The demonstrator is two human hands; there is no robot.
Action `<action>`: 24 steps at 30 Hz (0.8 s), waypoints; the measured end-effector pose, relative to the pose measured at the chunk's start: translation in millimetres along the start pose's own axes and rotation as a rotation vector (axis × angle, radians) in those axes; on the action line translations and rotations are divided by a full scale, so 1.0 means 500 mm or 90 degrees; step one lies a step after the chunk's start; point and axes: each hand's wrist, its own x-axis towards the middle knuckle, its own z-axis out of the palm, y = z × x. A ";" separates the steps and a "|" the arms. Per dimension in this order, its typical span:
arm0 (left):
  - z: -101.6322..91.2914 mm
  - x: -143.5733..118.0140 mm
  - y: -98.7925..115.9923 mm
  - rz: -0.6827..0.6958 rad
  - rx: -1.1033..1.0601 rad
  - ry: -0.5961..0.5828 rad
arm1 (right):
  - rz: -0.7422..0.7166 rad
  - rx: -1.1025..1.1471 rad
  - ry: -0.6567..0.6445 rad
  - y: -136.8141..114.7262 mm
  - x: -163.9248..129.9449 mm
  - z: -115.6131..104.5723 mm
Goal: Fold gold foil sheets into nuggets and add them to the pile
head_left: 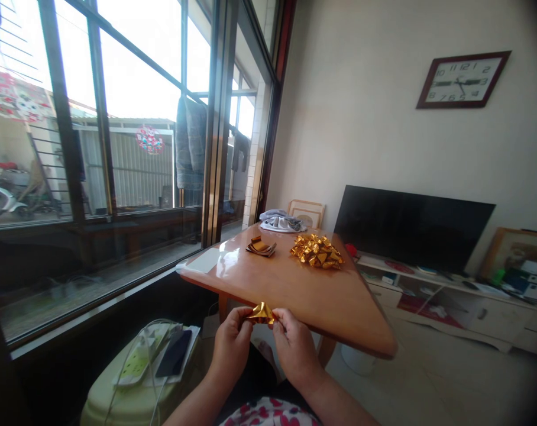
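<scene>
Between my two hands, just in front of the table's near edge, is a small folded piece of shiny gold foil paper [262, 313]. My left hand [233, 338] pinches its left end, and my right hand [294, 343] pinches the right end. On the wooden table [268, 284] beyond lies a heap of folded gold foil pieces [316, 251]. To the left of the heap sits a small stack of flat gold-brown sheets [261, 247], its top sheet curling up.
A pale green stool [100, 387] at lower left carries a power strip [138, 361], cables and a dark phone [174, 353]. Folded cloth [281, 221] lies at the table's far end. A television [413, 228] stands on a white cabinet [494, 319]; windows line the left.
</scene>
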 end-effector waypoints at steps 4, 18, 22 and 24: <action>0.001 -0.001 0.002 -0.005 0.001 0.001 | -0.003 0.001 0.006 0.001 0.000 0.001; 0.001 0.004 -0.001 0.001 0.005 0.004 | 0.012 -0.018 0.030 0.011 0.010 0.002; 0.005 0.003 0.005 0.003 0.027 0.010 | -0.005 -0.019 0.025 0.012 0.012 0.001; 0.005 0.003 0.004 0.000 0.017 0.008 | -0.006 -0.020 0.030 0.013 0.013 0.001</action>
